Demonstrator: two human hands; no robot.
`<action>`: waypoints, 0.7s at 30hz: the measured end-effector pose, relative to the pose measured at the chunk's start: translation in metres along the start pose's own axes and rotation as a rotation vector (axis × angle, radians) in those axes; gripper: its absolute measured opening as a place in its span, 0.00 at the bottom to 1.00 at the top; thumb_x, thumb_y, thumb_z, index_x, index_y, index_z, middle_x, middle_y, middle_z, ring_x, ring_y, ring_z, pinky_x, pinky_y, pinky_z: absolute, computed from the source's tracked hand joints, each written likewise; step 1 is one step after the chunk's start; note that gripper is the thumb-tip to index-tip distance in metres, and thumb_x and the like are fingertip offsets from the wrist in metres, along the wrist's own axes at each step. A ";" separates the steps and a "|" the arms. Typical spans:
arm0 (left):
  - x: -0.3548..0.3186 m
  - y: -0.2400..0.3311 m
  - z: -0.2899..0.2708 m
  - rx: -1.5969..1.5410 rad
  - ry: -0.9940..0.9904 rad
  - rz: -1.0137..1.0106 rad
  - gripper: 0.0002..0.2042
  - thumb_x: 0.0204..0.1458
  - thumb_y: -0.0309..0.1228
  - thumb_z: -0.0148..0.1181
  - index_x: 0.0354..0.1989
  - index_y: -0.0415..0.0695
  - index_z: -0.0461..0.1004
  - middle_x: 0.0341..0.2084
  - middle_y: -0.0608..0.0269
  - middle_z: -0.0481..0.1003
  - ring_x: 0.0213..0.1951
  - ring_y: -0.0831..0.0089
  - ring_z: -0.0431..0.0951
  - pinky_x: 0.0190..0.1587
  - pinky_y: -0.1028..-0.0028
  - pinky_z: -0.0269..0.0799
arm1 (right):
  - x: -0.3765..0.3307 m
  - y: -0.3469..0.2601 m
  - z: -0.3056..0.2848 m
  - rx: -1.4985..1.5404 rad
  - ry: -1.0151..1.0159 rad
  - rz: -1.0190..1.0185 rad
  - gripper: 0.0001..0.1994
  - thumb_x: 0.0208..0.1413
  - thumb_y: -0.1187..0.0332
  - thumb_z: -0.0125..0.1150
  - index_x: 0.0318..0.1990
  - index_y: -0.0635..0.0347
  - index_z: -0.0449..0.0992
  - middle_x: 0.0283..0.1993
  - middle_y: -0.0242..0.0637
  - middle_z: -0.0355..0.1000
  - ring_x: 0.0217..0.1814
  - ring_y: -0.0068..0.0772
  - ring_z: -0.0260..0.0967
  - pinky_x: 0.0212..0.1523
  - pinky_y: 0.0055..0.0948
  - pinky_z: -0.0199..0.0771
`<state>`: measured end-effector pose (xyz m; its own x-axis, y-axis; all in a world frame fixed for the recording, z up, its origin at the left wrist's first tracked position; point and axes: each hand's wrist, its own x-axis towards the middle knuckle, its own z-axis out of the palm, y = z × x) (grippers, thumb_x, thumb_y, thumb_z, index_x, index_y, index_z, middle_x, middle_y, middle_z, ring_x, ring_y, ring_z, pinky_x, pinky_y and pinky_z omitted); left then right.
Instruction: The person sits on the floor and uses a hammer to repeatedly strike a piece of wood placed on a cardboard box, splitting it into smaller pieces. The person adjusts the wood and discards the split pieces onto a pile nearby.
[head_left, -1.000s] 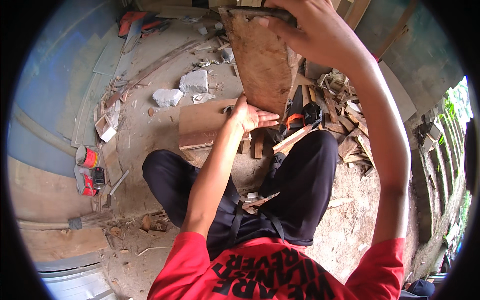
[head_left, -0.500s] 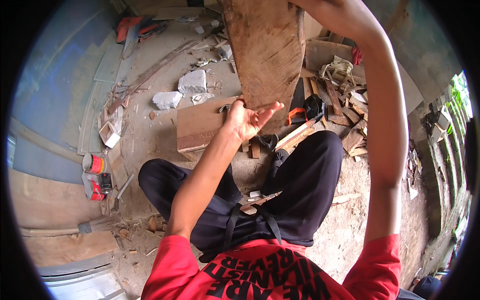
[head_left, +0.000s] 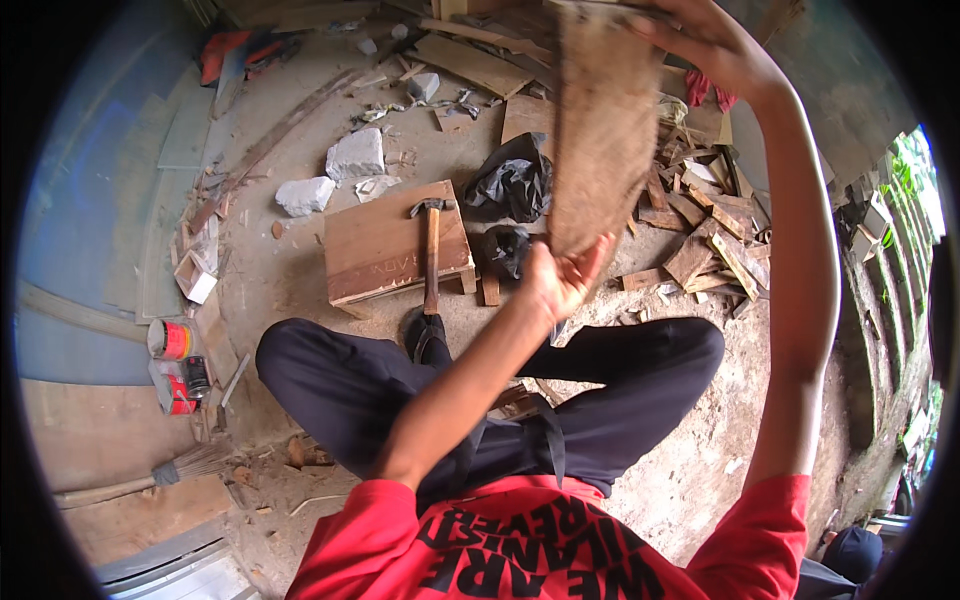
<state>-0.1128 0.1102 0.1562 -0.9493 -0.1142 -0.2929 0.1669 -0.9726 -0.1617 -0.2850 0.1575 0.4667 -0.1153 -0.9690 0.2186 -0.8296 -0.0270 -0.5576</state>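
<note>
I hold a rough brown wooden board [head_left: 603,130] upright in front of me, its lower end narrowing to a point. My left hand [head_left: 562,282] grips that lower tip from below. My right hand [head_left: 712,42] clasps the board's top edge, arm raised high. Below the board, a hammer [head_left: 431,250] with a wooden handle lies on a flat wooden box [head_left: 372,250] on the dirt ground. I sit cross-legged in dark trousers and a red shirt.
Black plastic bags [head_left: 513,180] lie beside the box. Scrap wood pieces [head_left: 708,235] are heaped at the right. Two white stone blocks [head_left: 330,172] sit at the left, paint cans [head_left: 172,340] and a broom [head_left: 185,465] further left. A red tool [head_left: 228,50] lies far back.
Both hands have swung the board to the right and turned it more upright, uncovering the hammer and the wooden box beneath. My view has shifted left.
</note>
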 end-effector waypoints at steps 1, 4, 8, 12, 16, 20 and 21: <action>0.003 -0.030 0.010 0.002 0.057 0.030 0.32 0.71 0.44 0.24 0.60 0.21 0.60 0.50 0.30 0.72 0.48 0.54 0.82 0.47 0.64 0.87 | -0.017 0.024 -0.010 -0.016 0.049 -0.048 0.18 0.67 0.58 0.59 0.58 0.59 0.74 0.49 0.37 0.75 0.49 0.23 0.68 0.50 0.29 0.69; 0.019 -0.071 -0.005 -0.133 -0.012 0.080 0.23 0.68 0.37 0.35 0.50 0.23 0.67 0.48 0.33 0.75 0.46 0.53 0.83 0.49 0.63 0.86 | -0.044 0.078 -0.012 -0.013 0.227 -0.173 0.21 0.69 0.61 0.54 0.64 0.61 0.70 0.66 0.40 0.69 0.66 0.29 0.66 0.65 0.34 0.65; 0.055 -0.099 -0.019 -0.302 0.007 0.110 0.19 0.65 0.31 0.37 0.45 0.24 0.69 0.43 0.37 0.78 0.47 0.54 0.83 0.50 0.65 0.86 | -0.109 0.132 -0.006 0.137 0.486 -0.090 0.24 0.70 0.58 0.52 0.68 0.60 0.64 0.71 0.46 0.62 0.72 0.43 0.59 0.70 0.42 0.58; 0.057 -0.105 -0.017 -0.165 0.054 0.196 0.16 0.69 0.36 0.45 0.52 0.32 0.66 0.49 0.43 0.76 0.52 0.55 0.80 0.48 0.68 0.87 | -0.165 0.172 0.001 0.371 0.623 -0.080 0.29 0.70 0.56 0.51 0.72 0.59 0.57 0.75 0.51 0.56 0.76 0.54 0.54 0.73 0.50 0.54; 0.053 -0.109 0.007 -0.121 0.029 0.191 0.11 0.66 0.33 0.48 0.45 0.35 0.67 0.39 0.53 0.76 0.46 0.57 0.82 0.52 0.64 0.85 | -0.200 0.194 0.000 0.660 0.783 -0.085 0.32 0.68 0.58 0.55 0.73 0.60 0.54 0.73 0.52 0.57 0.76 0.53 0.54 0.73 0.49 0.55; 0.063 -0.109 0.011 -0.064 -0.087 0.183 0.11 0.66 0.34 0.51 0.44 0.37 0.65 0.36 0.57 0.74 0.44 0.57 0.82 0.54 0.60 0.84 | -0.210 0.222 0.010 0.867 0.933 -0.170 0.32 0.68 0.58 0.55 0.74 0.57 0.52 0.72 0.53 0.59 0.75 0.54 0.55 0.73 0.50 0.56; 0.067 -0.112 0.013 -0.050 -0.134 0.163 0.12 0.66 0.34 0.51 0.47 0.36 0.65 0.41 0.56 0.74 0.45 0.56 0.82 0.54 0.60 0.84 | -0.214 0.226 0.010 0.919 0.953 -0.207 0.32 0.68 0.58 0.55 0.75 0.56 0.52 0.71 0.53 0.59 0.74 0.54 0.56 0.73 0.51 0.56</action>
<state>-0.1986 0.2090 0.1667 -0.9349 -0.2987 -0.1917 0.3313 -0.9282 -0.1695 -0.4422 0.3565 0.2856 -0.6783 -0.3894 0.6231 -0.2554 -0.6702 -0.6969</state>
